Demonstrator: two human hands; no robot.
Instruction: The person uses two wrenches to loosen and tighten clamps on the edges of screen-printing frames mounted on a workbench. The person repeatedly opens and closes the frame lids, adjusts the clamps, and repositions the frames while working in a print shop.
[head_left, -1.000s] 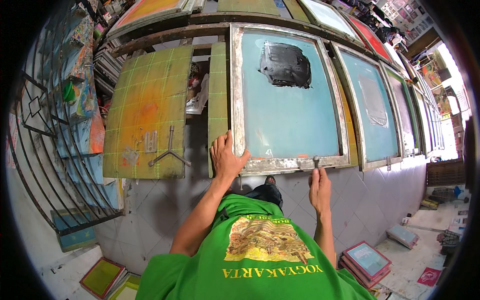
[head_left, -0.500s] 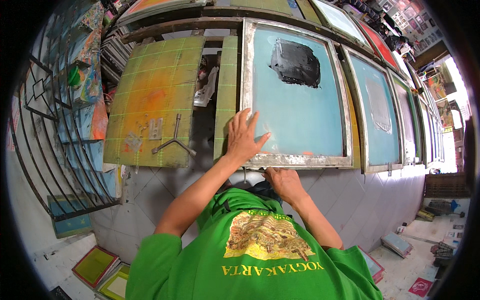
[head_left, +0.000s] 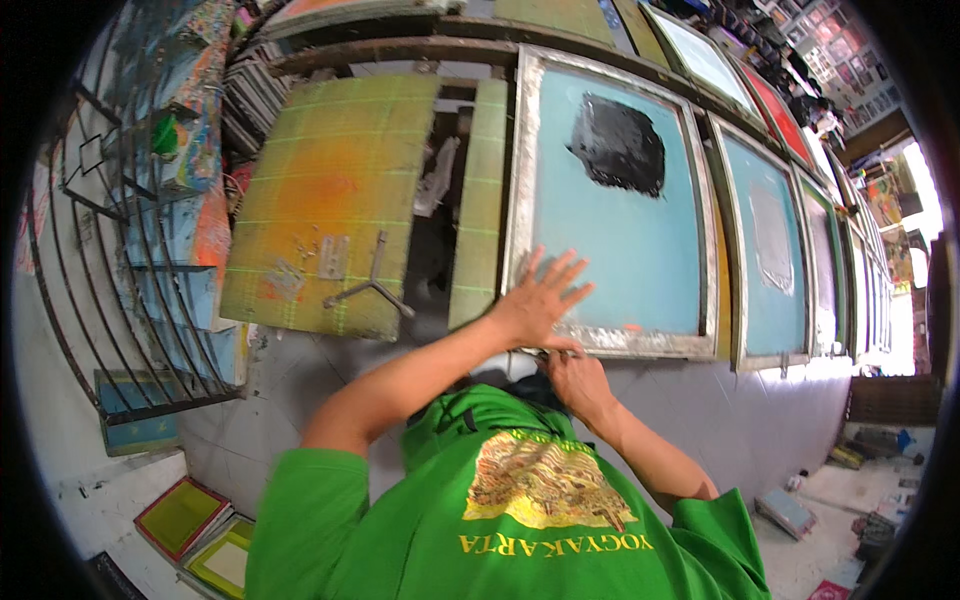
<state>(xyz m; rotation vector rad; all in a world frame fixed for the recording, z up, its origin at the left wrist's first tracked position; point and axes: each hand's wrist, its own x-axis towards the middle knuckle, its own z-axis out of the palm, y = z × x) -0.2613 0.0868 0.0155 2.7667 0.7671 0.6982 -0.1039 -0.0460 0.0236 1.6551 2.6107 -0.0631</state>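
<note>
A screen printing frame (head_left: 625,260) with pale blue mesh lies before me. Its edges are worn and silvery, and a black ink patch (head_left: 618,143) covers part of the upper mesh. My left hand (head_left: 538,302) is spread over the frame's near left corner, fingers apart and reaching over the mesh. Just below the near edge, my right hand (head_left: 578,382) is closed with its fingers curled, right beside the left wrist. What it grips under the edge is hidden.
To the left lies a yellow-green board (head_left: 330,190) with a three-armed wrench (head_left: 372,285) on it. A second blue screen (head_left: 770,240) stands to the right. Black metal bars (head_left: 130,300) line the far left. Framed screens (head_left: 183,517) rest low at the lower left.
My left hand has slid right along the frame's near corner, from its left edge onto the mesh side. My right hand stays closed under the near edge. The whole view has shifted slightly.
</note>
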